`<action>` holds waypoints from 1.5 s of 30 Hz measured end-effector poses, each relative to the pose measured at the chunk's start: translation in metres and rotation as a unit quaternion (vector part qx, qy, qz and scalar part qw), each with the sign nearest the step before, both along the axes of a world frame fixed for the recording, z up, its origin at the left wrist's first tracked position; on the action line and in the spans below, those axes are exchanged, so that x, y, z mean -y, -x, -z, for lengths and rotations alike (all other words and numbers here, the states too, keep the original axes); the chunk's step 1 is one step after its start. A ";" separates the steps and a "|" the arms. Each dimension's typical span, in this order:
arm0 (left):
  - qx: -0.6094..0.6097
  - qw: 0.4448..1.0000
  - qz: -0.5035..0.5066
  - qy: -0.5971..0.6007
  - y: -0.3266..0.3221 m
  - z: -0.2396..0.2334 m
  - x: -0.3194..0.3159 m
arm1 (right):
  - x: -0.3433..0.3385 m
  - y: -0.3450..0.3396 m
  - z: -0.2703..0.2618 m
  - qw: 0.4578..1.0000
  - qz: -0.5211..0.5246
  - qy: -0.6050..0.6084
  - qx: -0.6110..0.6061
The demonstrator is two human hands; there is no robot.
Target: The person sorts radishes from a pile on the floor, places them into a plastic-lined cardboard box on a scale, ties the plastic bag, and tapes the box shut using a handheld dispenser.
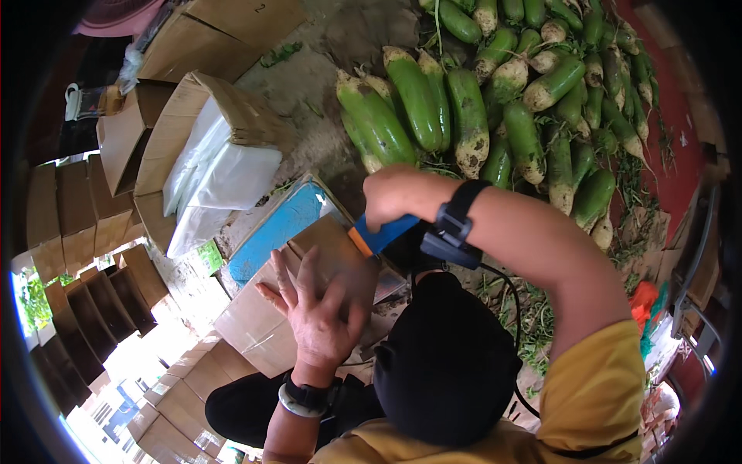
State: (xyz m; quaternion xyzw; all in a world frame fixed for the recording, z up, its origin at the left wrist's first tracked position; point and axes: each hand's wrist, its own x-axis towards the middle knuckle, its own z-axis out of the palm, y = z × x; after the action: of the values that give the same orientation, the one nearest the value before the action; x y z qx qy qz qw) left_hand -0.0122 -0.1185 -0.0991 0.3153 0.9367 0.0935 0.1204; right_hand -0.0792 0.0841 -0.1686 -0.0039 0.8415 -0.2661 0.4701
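A closed cardboard carton lies before me with clear tape along one seam. My left hand presses on it, fingers spread and partly blurred. At its far right edge, my right hand grips a blue and orange tape dispenser, its orange end against the cardboard. Part of the dispenser is hidden behind the hand and wrist. Beneath the carton shows a worn blue-topped board or platform.
Many green radishes lie heaped on the ground at the upper right, near a red surface. An open carton holds white plastic sheets or bags. Several empty cartons are stacked at the left. A cable hangs from my right wrist.
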 end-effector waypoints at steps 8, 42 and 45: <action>-0.030 0.999 -0.009 -0.023 -0.001 0.004 0.001 | -0.029 -0.016 -0.051 0.996 0.033 -0.061 -0.049; 0.002 0.994 0.035 -0.101 0.013 0.005 0.029 | -0.050 0.073 -0.073 0.866 0.403 0.179 -0.236; 0.012 0.991 0.087 -0.100 0.024 0.018 0.033 | -0.056 0.130 -0.054 0.882 0.375 0.124 -0.257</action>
State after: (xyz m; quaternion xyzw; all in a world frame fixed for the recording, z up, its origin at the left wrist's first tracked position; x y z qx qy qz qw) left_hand -0.0365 -0.1513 -0.1176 0.4048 0.8902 0.1795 0.1071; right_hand -0.2096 0.1405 -0.1150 0.1855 0.8316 -0.5142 0.0980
